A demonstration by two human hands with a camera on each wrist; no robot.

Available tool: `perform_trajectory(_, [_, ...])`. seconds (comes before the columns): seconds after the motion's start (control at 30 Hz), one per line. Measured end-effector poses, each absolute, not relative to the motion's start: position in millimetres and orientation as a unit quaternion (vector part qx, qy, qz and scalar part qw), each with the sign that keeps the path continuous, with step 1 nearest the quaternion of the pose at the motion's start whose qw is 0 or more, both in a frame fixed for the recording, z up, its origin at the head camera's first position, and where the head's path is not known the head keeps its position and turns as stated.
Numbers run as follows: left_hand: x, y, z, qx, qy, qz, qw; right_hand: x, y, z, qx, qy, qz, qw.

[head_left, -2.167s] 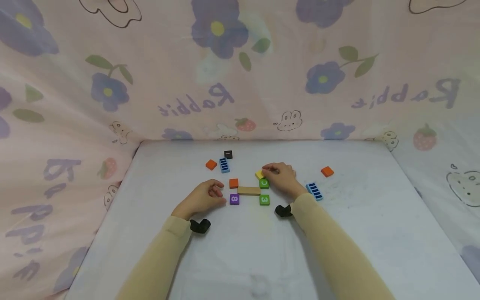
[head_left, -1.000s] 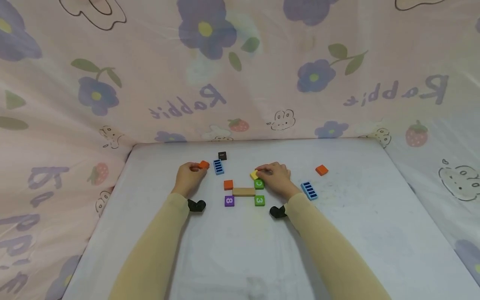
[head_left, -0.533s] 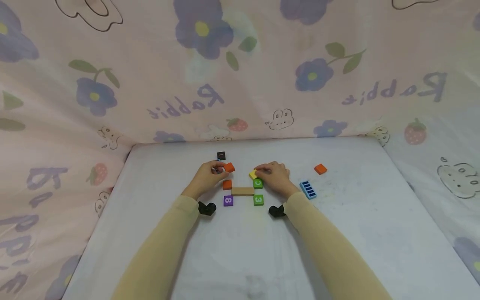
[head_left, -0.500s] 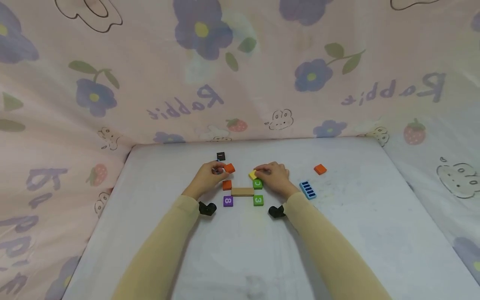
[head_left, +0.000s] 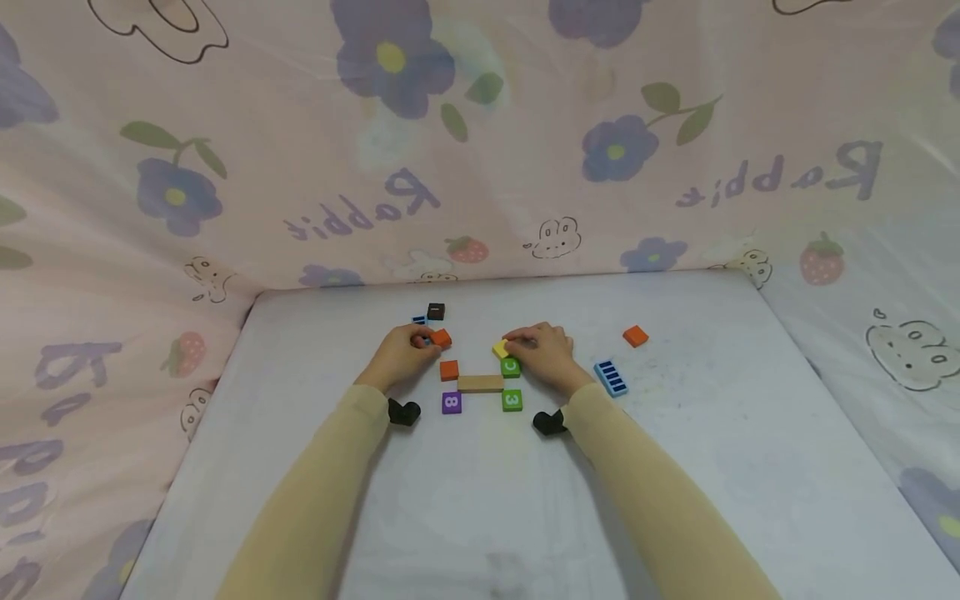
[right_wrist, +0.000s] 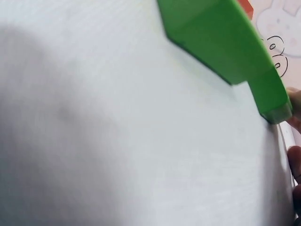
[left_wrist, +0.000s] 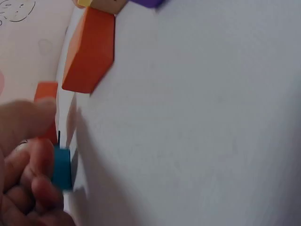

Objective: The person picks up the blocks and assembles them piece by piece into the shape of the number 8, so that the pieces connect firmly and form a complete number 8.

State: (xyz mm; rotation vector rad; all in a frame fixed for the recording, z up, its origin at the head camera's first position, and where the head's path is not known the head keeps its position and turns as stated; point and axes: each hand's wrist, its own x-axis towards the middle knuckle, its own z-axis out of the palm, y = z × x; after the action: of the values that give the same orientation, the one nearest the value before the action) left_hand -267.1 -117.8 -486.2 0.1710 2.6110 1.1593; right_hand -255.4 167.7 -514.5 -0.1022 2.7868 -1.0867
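In the head view my left hand (head_left: 402, 356) pinches an orange block (head_left: 440, 338) between thumb and fingers. Beneath that hand a blue block with dark bars (head_left: 419, 320) is partly hidden; its blue side (left_wrist: 62, 169) shows past the fingers in the left wrist view. My right hand (head_left: 546, 354) pinches a yellow block (head_left: 500, 349) by the far corner of a green block marked C (head_left: 511, 368). Between the hands lies a wooden bar (head_left: 480, 384), with a second orange block (head_left: 448, 370), a purple block marked 8 (head_left: 452, 402) and a green block marked 3 (head_left: 512, 400) at its corners.
A black tile (head_left: 436, 312) lies behind the left hand. Off to the right are another blue barred block (head_left: 611, 378) and a loose orange block (head_left: 635, 336). A patterned cloth (head_left: 480, 167) hangs behind the white table (head_left: 480, 500).
My left hand went to the orange block at far left, took hold of it, brought it right, then shifted slightly back left. The blue block under it moved a little left. My right hand stayed put.
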Motion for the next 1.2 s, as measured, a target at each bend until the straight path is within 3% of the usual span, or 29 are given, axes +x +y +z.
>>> perform_trajectory(0.67, [-269.7,-107.5,-481.0,0.075,0.912,0.364,0.175,-256.2,167.9,-516.9,-0.036,0.93,-0.36,0.067])
perform_trajectory(0.93, [-272.1,-106.7,-480.2,0.122,0.925,0.311,0.182,-256.1,168.3,-518.8,-0.04,0.93,-0.359,0.068])
perform_trajectory(1.2, [-271.0,-105.4,-481.0,0.095,0.915,0.347,0.182,-255.7,167.6,-517.0,-0.042,0.932,-0.355,0.064])
